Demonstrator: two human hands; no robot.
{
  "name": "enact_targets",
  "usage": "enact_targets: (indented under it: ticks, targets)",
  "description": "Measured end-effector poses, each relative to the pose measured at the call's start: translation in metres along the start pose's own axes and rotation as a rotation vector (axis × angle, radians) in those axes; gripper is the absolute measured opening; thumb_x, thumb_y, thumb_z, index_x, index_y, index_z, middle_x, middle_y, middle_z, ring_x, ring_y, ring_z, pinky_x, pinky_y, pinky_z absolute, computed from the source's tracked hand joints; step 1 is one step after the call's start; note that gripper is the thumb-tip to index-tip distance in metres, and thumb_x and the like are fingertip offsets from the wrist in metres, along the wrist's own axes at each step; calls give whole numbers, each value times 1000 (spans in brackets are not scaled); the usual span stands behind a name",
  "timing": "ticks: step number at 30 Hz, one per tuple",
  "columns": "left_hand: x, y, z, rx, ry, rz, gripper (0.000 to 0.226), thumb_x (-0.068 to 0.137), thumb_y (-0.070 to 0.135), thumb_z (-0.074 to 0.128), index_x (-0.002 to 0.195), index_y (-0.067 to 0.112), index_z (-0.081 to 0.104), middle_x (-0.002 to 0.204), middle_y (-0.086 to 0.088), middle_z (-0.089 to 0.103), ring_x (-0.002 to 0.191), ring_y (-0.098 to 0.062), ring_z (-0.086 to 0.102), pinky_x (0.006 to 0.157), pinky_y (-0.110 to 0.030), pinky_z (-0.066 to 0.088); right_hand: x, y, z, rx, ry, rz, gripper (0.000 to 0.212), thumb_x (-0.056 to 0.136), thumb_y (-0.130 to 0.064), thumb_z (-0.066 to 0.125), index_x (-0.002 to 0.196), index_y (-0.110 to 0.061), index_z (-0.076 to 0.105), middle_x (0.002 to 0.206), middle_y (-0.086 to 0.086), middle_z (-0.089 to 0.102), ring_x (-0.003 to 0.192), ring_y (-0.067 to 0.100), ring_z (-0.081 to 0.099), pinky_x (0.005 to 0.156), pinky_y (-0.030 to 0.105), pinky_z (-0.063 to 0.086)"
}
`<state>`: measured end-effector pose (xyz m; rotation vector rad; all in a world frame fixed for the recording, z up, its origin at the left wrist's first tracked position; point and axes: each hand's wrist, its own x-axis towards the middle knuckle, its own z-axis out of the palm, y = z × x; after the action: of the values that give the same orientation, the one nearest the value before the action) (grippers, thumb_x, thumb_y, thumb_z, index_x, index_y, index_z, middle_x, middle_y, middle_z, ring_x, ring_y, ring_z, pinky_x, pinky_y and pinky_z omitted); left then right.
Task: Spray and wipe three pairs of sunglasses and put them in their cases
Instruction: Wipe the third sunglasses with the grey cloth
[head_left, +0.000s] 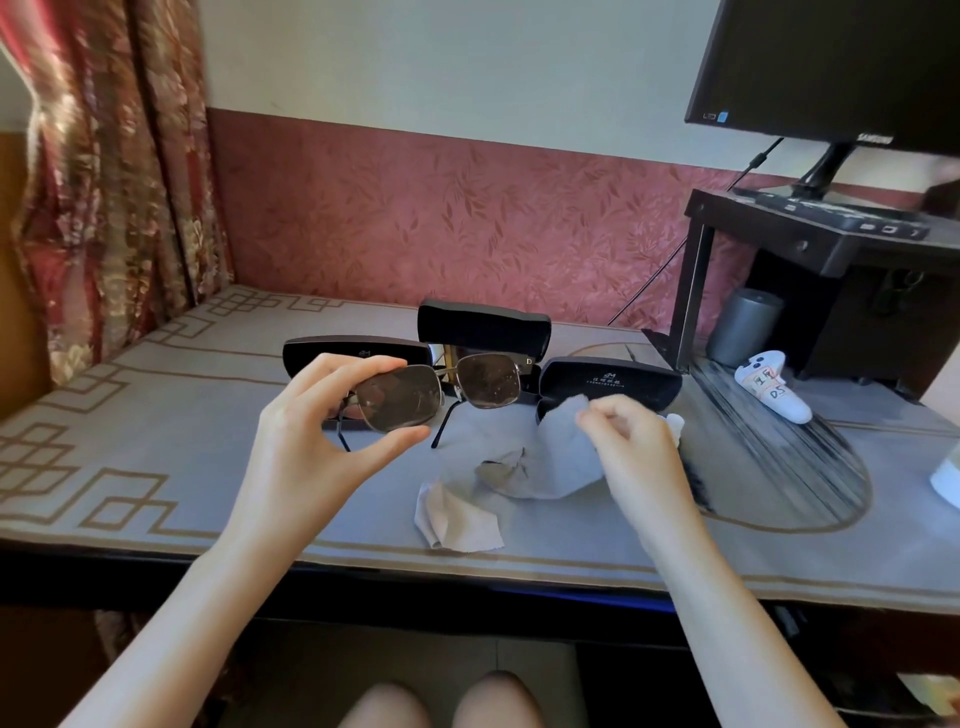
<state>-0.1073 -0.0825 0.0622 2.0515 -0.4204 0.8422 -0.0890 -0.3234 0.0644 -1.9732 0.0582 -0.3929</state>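
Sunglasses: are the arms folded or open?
Open. Both arms of the sunglasses angle down from the frame, which the left hand pinches by one lens.

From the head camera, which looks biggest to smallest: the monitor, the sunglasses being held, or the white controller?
1. Monitor, though partly cut off.
2. Sunglasses, which look larger because they are near the camera.
3. White controller.
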Motion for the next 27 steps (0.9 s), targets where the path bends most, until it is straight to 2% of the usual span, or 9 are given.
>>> enact_targets:
  ticks: [3, 6, 9, 14, 17, 20, 24, 25, 27]
  targets:
    - [1, -1, -2, -6, -21, 7, 48, 67, 44, 73, 112, 29, 65, 103, 18, 61, 95, -2, 59, 82, -9, 44, 20, -22, 2, 86, -38, 19, 15, 96, -13, 48, 85, -12, 59, 73, -5, 50, 73, 3, 47, 52, 2, 30]
    - [4, -3, -7, -4, -51, 11, 49, 67, 44, 73, 113, 28, 65, 104, 18, 61, 97, 0, 58, 83, -7, 42, 42, -39, 12, 134, -90, 27, 19, 95, -15, 49, 77, -18, 55, 79, -3, 52, 82, 15, 47, 74, 23, 39]
    - [7, -6, -12, -20, -83, 11, 49, 66, 41, 76, 113, 29, 66, 104, 17, 61, 98, -3, 60, 84, -9, 43, 60, -56, 20, 153, -139, -68, 22, 95, -16, 49, 75, -22, 55, 82, -4, 54, 85, 15, 50, 79, 33, 40]
    - [10, -10, -14, -41, -78, 9, 49, 67, 39, 76, 113, 30, 65, 105, 16, 62, 101, -7, 61, 88, -15, 46, 57, -76, 22, 85, -410, -374, 14, 93, -17, 55, 81, -13, 61, 76, -6, 60, 71, 3, 52, 68, 11, 38]
    - [9, -13, -16, -50, -66, -1, 50, 67, 40, 76, 114, 28, 66, 105, 16, 62, 101, -7, 61, 88, -16, 47, 50, -62, 17, 13, -590, -453, 17, 87, -20, 55, 88, -7, 66, 102, -4, 72, 100, 4, 64, 89, 14, 44]
    - [8, -14, -15, -64, -68, -14, 49, 66, 40, 76, 113, 30, 66, 103, 16, 62, 99, -7, 61, 87, -16, 46, 46, -52, 10, -16, -685, -463, 20, 89, -23, 55, 92, -7, 66, 121, -7, 66, 107, -7, 59, 90, 10, 39]
    - [7, -15, -14, -90, -111, 0, 49, 70, 41, 82, 114, 27, 66, 106, 12, 63, 104, -11, 61, 90, -20, 47, 49, -52, 11, 83, -710, -379, 40, 96, -35, 52, 134, -24, 50, 129, -7, 63, 120, 1, 57, 101, 17, 42]
    - [8, -14, -14, -93, -128, 16, 50, 70, 44, 81, 115, 27, 66, 107, 12, 63, 105, -12, 61, 91, -19, 46, 52, -53, 13, 39, -743, -355, 45, 94, -34, 54, 137, -24, 47, 127, -8, 64, 118, -1, 58, 99, 17, 44]
    - [9, -14, -15, -103, -154, 32, 52, 69, 46, 76, 116, 26, 66, 107, 13, 63, 106, -12, 61, 93, -18, 45, 57, -55, 15, -50, -870, -287, 33, 91, -23, 62, 122, -14, 60, 111, -4, 70, 94, -2, 65, 79, 12, 47]
